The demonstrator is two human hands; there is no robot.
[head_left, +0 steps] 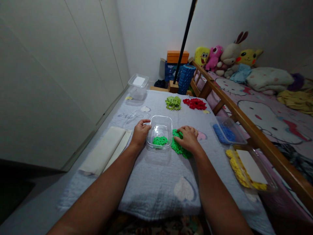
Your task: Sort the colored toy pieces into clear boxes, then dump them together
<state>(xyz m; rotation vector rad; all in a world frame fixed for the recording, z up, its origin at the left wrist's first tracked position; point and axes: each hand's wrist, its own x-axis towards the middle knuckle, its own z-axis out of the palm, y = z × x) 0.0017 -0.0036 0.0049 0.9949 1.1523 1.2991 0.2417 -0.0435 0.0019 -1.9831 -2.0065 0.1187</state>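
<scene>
In the middle of the cloth-covered table stands a clear plastic container (159, 121), with a few green snowflake-shaped building discs (160, 141) at its bottom near side. My left hand (140, 133) grips the container's left rim with thumb and fingers. Just right of the container is a pile of more green discs (180, 149). My right hand (188, 138) lies over this pile, its thumb and fingers curled on the discs; the palm hides part of them. A clear lid (137, 118) lies flat on the cloth beyond my left hand.
Light green discs (173, 102) and red discs (195, 103) lie at the table's far side. Boxes of blue discs (223, 132) and yellow discs (238, 168) stand on the right by a wooden bed rail (241, 124). A lidded clear box (138, 86) and folded cloth (105, 150) are on the left.
</scene>
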